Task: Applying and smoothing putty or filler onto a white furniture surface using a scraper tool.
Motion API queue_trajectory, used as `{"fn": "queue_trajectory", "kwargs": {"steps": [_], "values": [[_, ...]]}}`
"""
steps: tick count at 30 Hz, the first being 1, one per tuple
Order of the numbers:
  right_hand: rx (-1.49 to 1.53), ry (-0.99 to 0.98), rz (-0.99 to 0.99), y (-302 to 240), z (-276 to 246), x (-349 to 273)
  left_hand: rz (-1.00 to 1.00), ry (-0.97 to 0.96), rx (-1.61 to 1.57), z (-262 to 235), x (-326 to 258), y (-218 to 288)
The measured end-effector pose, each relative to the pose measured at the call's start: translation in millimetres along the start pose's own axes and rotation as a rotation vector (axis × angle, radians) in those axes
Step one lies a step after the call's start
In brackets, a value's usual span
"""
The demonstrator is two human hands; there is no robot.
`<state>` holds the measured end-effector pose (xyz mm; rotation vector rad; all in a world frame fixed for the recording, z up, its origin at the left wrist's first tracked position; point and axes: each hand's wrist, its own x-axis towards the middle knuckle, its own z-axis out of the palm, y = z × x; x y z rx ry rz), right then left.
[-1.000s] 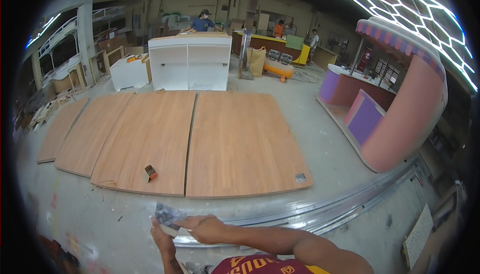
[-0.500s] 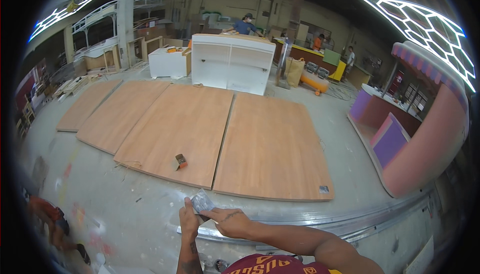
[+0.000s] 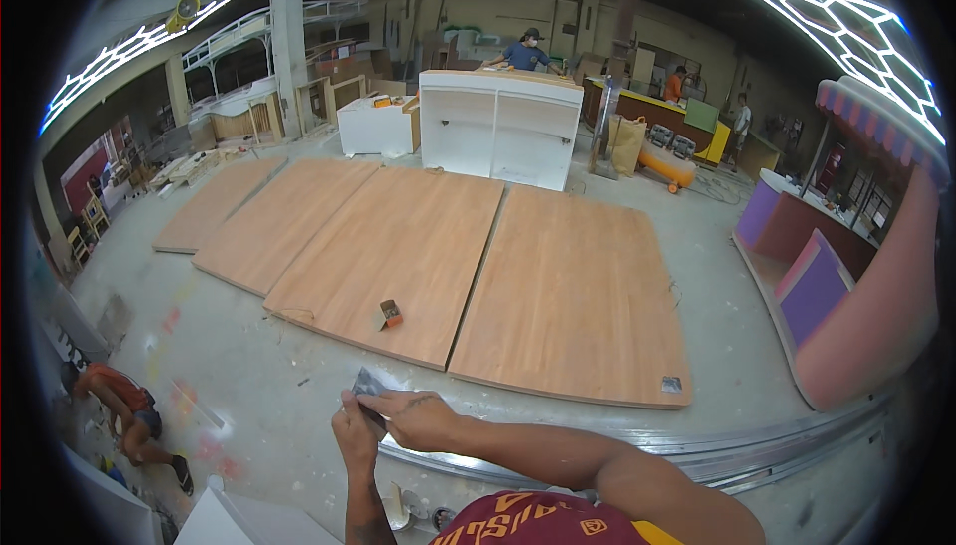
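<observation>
Both my hands hold a small grey sheet, like sandpaper (image 3: pixel 365 384), in front of my chest. My left hand (image 3: pixel 355 435) grips its lower edge from below. From the right, my right hand (image 3: pixel 418 417) pinches the sheet with fingers curled over it. Beyond my hands, several large wooden panels (image 3: pixel 573 296) lie flat on the concrete floor. On the nearest middle panel sits a small orange-and-brown block (image 3: pixel 388 315), and a small grey pad (image 3: pixel 671 384) lies at the corner of the right panel.
A curved metal rail (image 3: pixel 757 445) runs along the floor near me. A white cabinet (image 3: pixel 500 127) stands past the panels, with a person behind it. A pink and purple kiosk (image 3: pixel 846 276) fills the right. Another person crouches at lower left (image 3: pixel 124 410).
The view has swung left and my hands with the grey sheet have shifted rightward in the picture. A crouching person has come into view at lower left.
</observation>
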<state>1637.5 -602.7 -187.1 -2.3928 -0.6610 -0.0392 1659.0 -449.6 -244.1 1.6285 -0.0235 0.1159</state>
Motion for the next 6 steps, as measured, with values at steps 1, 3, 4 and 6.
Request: {"fn": "queue_trajectory", "kwargs": {"steps": [1,3,4,6], "values": [[-0.005,0.013,0.030,2,-2,-3,0.059,0.050,0.055,10,-9,4],[0.010,-0.012,0.069,7,-12,-14,0.171,0.099,0.136,23,-21,2],[0.017,-0.005,0.060,13,-13,-23,0.178,0.102,0.147,28,-23,-1],[0.033,-0.001,-0.031,31,1,-43,0.101,0.056,0.209,35,-28,-3]]}}
